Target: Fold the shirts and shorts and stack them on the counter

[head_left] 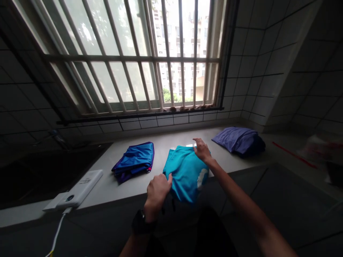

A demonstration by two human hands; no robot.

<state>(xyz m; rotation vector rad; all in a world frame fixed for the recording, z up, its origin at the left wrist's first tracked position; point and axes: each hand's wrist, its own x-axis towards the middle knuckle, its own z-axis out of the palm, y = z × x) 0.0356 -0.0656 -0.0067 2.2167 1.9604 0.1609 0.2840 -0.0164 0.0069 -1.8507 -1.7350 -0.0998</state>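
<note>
A turquoise garment (184,171) with a white print near its right side lies partly folded on the counter, its near end hanging over the front edge. My left hand (158,189), with a dark watch on the wrist, is closed on the garment's left edge, the thumb on top of the cloth. At the far right corner my right hand (201,149) rests on or just over the fabric, fingers stretched out. To the left is a folded blue garment (136,159) with purple edging. A folded purple garment (237,139) lies to the right.
A white power bank (80,187) with a cable plugged in sits near the counter's front left edge, beside the dark sink (92,160). A red strip (293,155) lies on the right. Behind the pale counter (112,191) is a barred window (134,59).
</note>
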